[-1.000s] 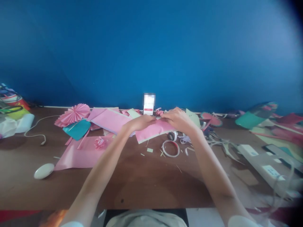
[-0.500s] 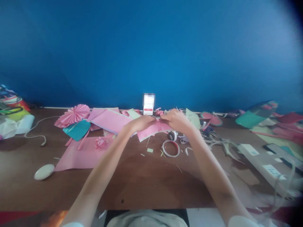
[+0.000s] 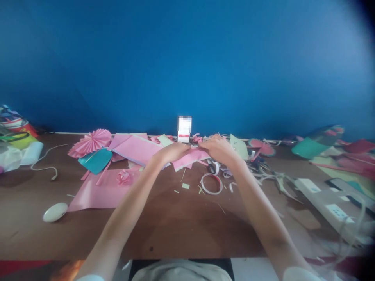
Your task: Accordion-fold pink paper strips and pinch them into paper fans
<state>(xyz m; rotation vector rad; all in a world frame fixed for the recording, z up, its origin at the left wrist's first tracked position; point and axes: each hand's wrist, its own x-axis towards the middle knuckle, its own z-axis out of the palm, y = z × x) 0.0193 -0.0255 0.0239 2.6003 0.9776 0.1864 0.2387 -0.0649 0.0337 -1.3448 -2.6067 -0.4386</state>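
Both hands meet over a pink paper strip (image 3: 191, 158) just below the lit phone (image 3: 183, 128). My left hand (image 3: 175, 152) has its fingers closed on the strip's left part. At the strip's right end, my right hand (image 3: 216, 147) pinches the paper. A larger pink sheet (image 3: 139, 149) reaches under my left wrist. Below the hands lie a small green scrap (image 3: 185, 186) and a roll of tape (image 3: 211, 184).
At the left are a pink paper fan (image 3: 96, 140), a teal paper piece (image 3: 95, 160), a pink sheet (image 3: 96, 191) and a white oval object (image 3: 55, 212). A power strip (image 3: 325, 203) and a green-pink paper roll (image 3: 310, 147) are at the right.
The pink strip between the hands has risen slightly and looks narrower, its lower edge nearer the fingers. Both hands have stayed almost in place.
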